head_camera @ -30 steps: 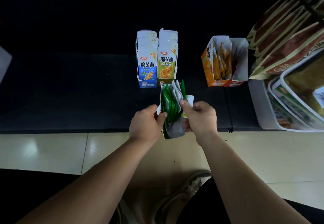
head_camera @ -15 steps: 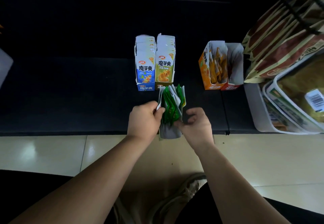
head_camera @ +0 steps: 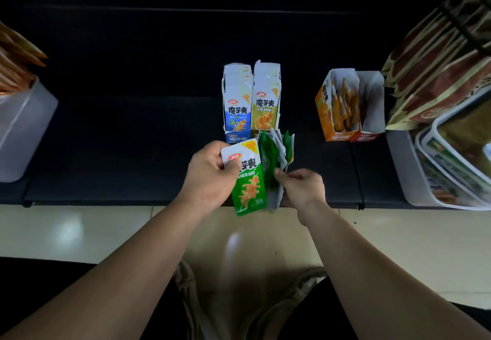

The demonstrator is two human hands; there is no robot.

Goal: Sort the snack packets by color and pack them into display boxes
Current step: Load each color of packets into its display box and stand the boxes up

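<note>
A green display box [head_camera: 248, 180] lies at the front edge of the dark shelf, its printed side turned up toward me. My left hand [head_camera: 210, 177] grips its white upper corner. Several green snack packets [head_camera: 273, 153] stand in its open top. My right hand [head_camera: 301, 184] pinches the lower ends of those packets. Behind stand a blue box [head_camera: 237, 105] and a yellow-green box [head_camera: 266, 100], side by side. To the right are an orange box [head_camera: 333, 108] with orange packets and a red box [head_camera: 370, 111] touching it.
Large brown snack bags [head_camera: 438, 68] hang at the far right above a white bin [head_camera: 406, 175] of packaged goods. A translucent bin [head_camera: 24, 127] sits at the left. The black shelf surface [head_camera: 132, 140] ends at tiled floor [head_camera: 79, 230] below.
My left hand has turned the green box so its printed side faces me. My right hand dropped from the box's top edge to the packets' lower ends.
</note>
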